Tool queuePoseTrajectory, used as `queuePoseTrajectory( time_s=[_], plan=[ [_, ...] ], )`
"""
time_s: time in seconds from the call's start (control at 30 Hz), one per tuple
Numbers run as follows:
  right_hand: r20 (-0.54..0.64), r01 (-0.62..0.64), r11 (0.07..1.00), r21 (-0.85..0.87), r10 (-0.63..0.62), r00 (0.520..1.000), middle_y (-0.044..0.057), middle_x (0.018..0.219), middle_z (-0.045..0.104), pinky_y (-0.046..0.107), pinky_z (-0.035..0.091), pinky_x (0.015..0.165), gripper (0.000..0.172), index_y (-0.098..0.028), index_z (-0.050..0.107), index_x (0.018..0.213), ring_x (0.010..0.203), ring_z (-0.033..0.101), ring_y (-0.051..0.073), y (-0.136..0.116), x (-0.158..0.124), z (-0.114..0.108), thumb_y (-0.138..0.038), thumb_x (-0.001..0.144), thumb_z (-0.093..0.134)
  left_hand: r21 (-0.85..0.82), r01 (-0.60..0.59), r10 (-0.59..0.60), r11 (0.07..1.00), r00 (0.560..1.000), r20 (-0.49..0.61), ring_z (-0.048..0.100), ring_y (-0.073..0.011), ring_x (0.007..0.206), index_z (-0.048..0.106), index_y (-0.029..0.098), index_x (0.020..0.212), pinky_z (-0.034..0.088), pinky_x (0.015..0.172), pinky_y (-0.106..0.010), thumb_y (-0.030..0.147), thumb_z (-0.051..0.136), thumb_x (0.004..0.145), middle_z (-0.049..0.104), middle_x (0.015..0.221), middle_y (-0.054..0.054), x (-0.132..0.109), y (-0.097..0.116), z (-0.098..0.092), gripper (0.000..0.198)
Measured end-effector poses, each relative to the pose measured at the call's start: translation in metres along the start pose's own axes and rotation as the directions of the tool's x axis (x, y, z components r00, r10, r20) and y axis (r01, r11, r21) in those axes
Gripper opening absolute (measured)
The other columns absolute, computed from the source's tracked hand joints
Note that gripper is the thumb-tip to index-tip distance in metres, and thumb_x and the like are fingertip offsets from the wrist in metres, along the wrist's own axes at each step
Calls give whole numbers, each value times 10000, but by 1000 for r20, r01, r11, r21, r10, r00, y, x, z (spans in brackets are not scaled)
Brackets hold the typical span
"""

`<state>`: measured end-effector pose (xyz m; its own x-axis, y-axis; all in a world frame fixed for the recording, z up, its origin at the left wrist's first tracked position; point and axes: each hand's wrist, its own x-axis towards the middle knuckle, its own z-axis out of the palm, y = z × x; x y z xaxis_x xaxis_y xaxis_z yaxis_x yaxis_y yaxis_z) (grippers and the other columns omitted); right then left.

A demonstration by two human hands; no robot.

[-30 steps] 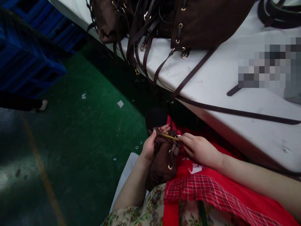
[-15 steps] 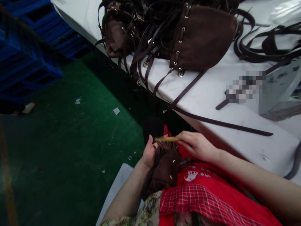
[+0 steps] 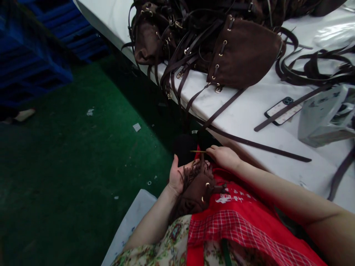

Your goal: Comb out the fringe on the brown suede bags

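On my lap lies a dark brown suede-like bag (image 3: 195, 190) with gold eyelets. Its fringe strands (image 3: 194, 171) spread across my left hand (image 3: 177, 177), which is palm up with the thumb raised and the fingers stretched out beneath them. My right hand (image 3: 224, 157) is closed on one end of a thin yellow tool (image 3: 197, 151), seen edge-on so its kind is unclear. The tool's free end points left, just above the fringe, and one strand rises toward it.
The white table (image 3: 222, 129) ahead carries a heap of brown drawstring bags (image 3: 244, 55), loose straps (image 3: 310, 70), a phone (image 3: 285, 111) under a strap, and a clear plastic container (image 3: 316, 122). Straps hang over its edge. Blue pallets (image 3: 36, 55) and another person's foot (image 3: 24, 115) are left.
My right hand with the yellow tool has risen slightly, away from the left hand. My left hand has opened flatter, and the fringe spreads over it. The view has shifted a little.
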<state>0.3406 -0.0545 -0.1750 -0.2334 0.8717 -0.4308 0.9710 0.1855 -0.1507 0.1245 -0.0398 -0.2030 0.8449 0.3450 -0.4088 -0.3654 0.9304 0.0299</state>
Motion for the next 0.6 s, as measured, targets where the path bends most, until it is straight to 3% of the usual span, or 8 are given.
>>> queuePoseTrajectory(
  time_s=[0.17,0.27,0.33,0.43,0.5,0.53,0.6],
  plan=[
    [-1,-165,983,84,165,986,103,965,653,260,399,636,298,-179,608,1060,793,633,182,18,13,11,-289,983,342,28,25,-26,999,999,41,492,-378,1240,479,10,1289,335,1046,-497,795,312,776,566,1248,-273,-3,-3,1,952],
    [61,-235,963,135,228,972,120,878,677,258,409,659,265,-135,629,983,763,634,178,24,20,15,-229,966,382,80,44,-50,996,995,83,536,-361,1196,478,-9,1292,324,1053,-479,678,379,839,605,1197,-265,-8,-8,4,829],
    [28,-225,954,196,224,974,104,870,686,258,428,695,276,-141,630,963,788,634,177,20,16,11,-245,974,375,81,37,-43,996,996,77,564,-342,1167,467,-10,1305,312,1062,-466,611,383,875,628,1163,-254,-10,-8,6,760],
    [-235,-33,900,436,149,960,75,961,677,264,457,775,306,-174,604,1055,866,623,168,5,-8,0,-309,991,338,-9,-27,27,1000,1000,9,541,-334,1205,444,22,1333,307,1073,-470,646,333,877,604,1215,-243,-8,-3,3,781],
    [-331,194,851,487,-26,943,74,978,662,272,469,799,294,-189,593,1102,883,619,166,-6,-25,-5,-309,982,353,-76,-61,58,995,997,-41,507,-334,1247,434,38,1345,316,1074,-476,665,320,869,563,1279,-242,-7,2,-2,796],
    [-292,269,847,459,-142,946,79,985,655,276,472,803,278,-192,595,1109,889,619,169,-10,-30,-8,-303,969,382,-100,-69,62,993,996,-66,492,-334,1263,431,42,1349,324,1073,-477,666,320,867,547,1301,-243,-7,4,-6,797],
    [-109,247,873,420,-221,969,97,981,648,284,479,788,252,-181,598,1109,873,625,178,-15,-32,-14,-261,940,429,-124,-80,64,989,990,-127,464,-331,1292,428,31,1350,343,1071,-469,655,324,867,526,1326,-249,-11,5,-11,796]
  ],
)
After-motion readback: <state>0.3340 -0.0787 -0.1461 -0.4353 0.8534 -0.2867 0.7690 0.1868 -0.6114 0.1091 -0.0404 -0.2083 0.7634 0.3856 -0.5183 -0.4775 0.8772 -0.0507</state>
